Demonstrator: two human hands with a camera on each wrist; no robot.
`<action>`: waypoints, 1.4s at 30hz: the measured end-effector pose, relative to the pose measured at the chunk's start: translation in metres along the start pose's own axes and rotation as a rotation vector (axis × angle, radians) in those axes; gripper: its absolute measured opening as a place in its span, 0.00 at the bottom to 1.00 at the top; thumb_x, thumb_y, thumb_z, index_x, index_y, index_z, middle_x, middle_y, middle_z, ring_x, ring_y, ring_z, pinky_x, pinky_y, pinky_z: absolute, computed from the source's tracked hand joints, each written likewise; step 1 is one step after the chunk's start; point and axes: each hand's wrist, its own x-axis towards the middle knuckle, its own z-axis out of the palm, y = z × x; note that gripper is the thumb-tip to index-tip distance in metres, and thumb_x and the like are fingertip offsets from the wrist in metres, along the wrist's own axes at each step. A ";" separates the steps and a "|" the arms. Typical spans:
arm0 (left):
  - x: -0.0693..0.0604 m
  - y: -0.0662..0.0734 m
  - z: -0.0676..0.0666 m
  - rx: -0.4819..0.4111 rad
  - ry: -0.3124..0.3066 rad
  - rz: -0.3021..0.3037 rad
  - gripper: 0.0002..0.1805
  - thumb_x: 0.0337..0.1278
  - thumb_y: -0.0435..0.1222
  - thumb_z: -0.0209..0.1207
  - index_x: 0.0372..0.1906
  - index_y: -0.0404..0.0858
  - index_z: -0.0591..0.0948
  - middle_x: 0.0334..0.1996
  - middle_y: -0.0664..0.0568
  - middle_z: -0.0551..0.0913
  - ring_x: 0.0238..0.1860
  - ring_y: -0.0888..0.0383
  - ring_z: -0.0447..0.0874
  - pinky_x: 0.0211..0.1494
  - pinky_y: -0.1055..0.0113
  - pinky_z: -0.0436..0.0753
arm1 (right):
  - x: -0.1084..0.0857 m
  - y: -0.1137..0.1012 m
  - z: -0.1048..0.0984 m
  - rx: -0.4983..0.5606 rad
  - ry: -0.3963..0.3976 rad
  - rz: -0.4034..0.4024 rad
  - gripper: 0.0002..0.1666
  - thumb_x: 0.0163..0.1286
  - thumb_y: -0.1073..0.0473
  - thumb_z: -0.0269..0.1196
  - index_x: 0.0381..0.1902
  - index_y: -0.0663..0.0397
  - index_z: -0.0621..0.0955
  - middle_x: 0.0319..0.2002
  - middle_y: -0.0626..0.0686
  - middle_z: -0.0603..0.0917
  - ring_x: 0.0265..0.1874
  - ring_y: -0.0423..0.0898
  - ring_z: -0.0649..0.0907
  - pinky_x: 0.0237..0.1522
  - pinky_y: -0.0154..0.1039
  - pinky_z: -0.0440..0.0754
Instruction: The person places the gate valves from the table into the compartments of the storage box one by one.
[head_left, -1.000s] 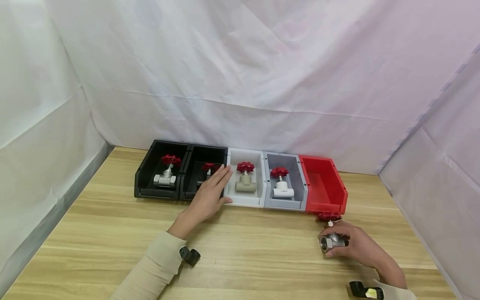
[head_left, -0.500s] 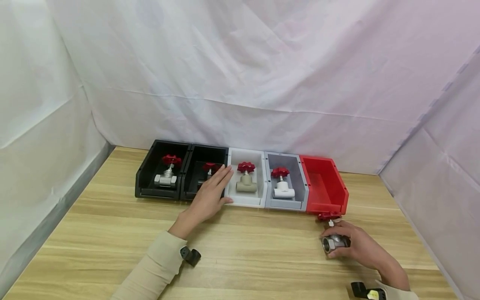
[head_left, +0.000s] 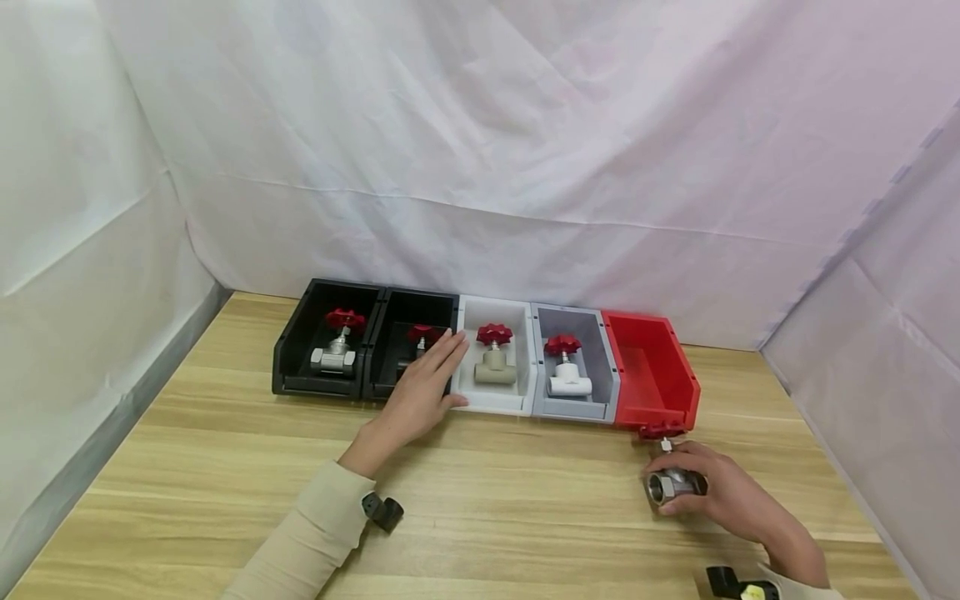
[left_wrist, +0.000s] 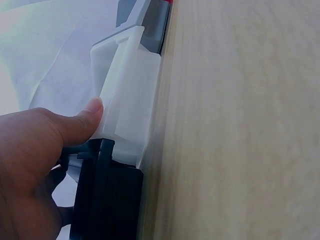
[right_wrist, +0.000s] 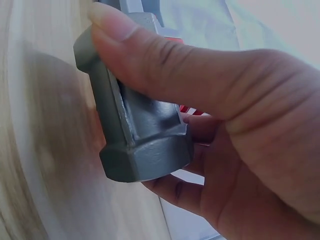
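My right hand grips a metal gate valve by its body, thumb in front, fingers curled behind. The valve's red handwheel is at the front edge of the red bin. In the right wrist view, the thumb presses along the grey hexagonal-ended valve body. My left hand rests with extended fingers over the join of the second black bin and the white bin. In the left wrist view, its thumb touches the white bin's rim. The hand partly hides a dark valve with a red handwheel.
Several bins stand side by side along the white cloth backdrop. A silver valve lies in the leftmost black bin, a beige valve in the white one, and a white valve in the grey bin. Wooden tabletop extends in front.
My right hand and the valve have shifted very slightly to the right. The left hand keeps its place on the bins, and the head view has drifted a little.
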 end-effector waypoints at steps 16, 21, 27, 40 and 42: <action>0.002 -0.001 0.001 0.009 0.011 0.008 0.48 0.51 0.43 0.67 0.74 0.38 0.56 0.74 0.47 0.54 0.73 0.50 0.47 0.67 0.48 0.61 | 0.001 -0.013 -0.017 -0.072 0.139 -0.081 0.29 0.46 0.40 0.73 0.48 0.37 0.83 0.47 0.46 0.76 0.43 0.46 0.75 0.40 0.36 0.76; 0.002 0.001 0.002 0.001 0.010 0.014 0.47 0.51 0.43 0.68 0.73 0.37 0.57 0.73 0.46 0.54 0.73 0.50 0.47 0.67 0.48 0.60 | 0.005 -0.011 -0.023 -0.061 0.115 -0.042 0.30 0.46 0.41 0.74 0.49 0.38 0.83 0.46 0.47 0.75 0.42 0.48 0.75 0.38 0.36 0.77; 0.000 0.001 0.001 0.005 0.013 0.003 0.47 0.51 0.43 0.68 0.73 0.37 0.57 0.73 0.47 0.54 0.74 0.51 0.46 0.67 0.49 0.60 | 0.014 -0.010 -0.031 -0.074 0.133 -0.119 0.28 0.46 0.45 0.75 0.48 0.36 0.83 0.45 0.47 0.74 0.40 0.47 0.74 0.34 0.34 0.75; -0.001 0.002 -0.001 0.001 0.025 0.027 0.47 0.50 0.42 0.69 0.72 0.35 0.59 0.73 0.44 0.56 0.73 0.49 0.48 0.67 0.48 0.61 | 0.039 0.000 -0.053 -0.175 0.198 -0.195 0.28 0.46 0.50 0.77 0.48 0.41 0.83 0.42 0.48 0.76 0.36 0.45 0.75 0.34 0.36 0.75; -0.001 0.002 -0.001 0.003 0.023 0.027 0.47 0.50 0.42 0.68 0.72 0.35 0.58 0.73 0.44 0.56 0.73 0.48 0.48 0.67 0.48 0.61 | 0.043 0.002 -0.055 -0.175 0.195 -0.197 0.28 0.46 0.50 0.77 0.48 0.41 0.83 0.42 0.49 0.76 0.36 0.45 0.74 0.34 0.36 0.75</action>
